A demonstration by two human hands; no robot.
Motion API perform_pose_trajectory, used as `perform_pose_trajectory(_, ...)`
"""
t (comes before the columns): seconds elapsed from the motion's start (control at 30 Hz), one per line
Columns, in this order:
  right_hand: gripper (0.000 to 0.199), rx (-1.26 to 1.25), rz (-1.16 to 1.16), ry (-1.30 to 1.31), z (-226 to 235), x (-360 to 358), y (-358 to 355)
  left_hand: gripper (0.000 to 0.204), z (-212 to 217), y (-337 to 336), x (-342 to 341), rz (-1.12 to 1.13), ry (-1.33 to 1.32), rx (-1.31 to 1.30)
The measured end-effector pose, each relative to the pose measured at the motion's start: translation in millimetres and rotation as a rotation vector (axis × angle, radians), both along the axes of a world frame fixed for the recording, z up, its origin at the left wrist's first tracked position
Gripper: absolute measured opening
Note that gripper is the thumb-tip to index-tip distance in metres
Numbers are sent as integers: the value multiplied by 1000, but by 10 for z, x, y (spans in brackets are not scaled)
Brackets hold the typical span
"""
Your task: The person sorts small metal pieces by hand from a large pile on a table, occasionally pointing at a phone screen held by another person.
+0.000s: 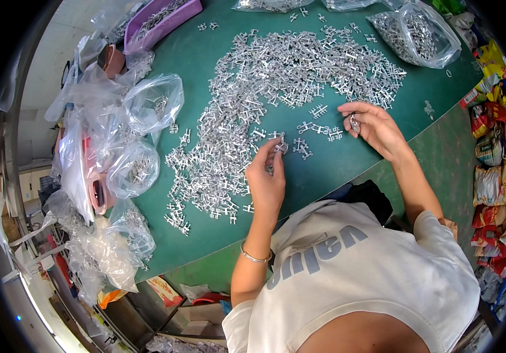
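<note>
A large curved heap of small silver metal fittings lies on the green tabletop. At the inner edge of the heap, my left hand pinches a silver fitting between thumb and fingertips. My right hand, farther right, has its fingers curled around another small silver fitting. Between my hands lie several loose fittings, among them a branched piece and a comb-like one. The exact shape of the held pieces is partly hidden by my fingers.
Clear plastic bags of fittings crowd the table's left side, near a pink-framed object. A purple bin stands at the far left, and a filled bag at the far right. Colourful packets line the right side.
</note>
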State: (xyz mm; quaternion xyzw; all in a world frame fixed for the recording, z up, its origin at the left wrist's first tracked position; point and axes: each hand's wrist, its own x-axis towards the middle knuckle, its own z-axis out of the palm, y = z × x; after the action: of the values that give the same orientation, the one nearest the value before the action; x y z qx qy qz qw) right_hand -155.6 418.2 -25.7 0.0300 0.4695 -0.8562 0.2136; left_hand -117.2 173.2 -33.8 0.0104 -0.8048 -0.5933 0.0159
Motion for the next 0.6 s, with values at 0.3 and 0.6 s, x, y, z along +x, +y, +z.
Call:
perform_pose_trajectory(0.3,28,1462,-62,755,-77,249,-333,30,41,-25,-6,-33,-211,447)
perform_pose_trajectory(0.6,9,1257,-245,788,-124,173,-237,26,146,-25,24,-52,-359,692)
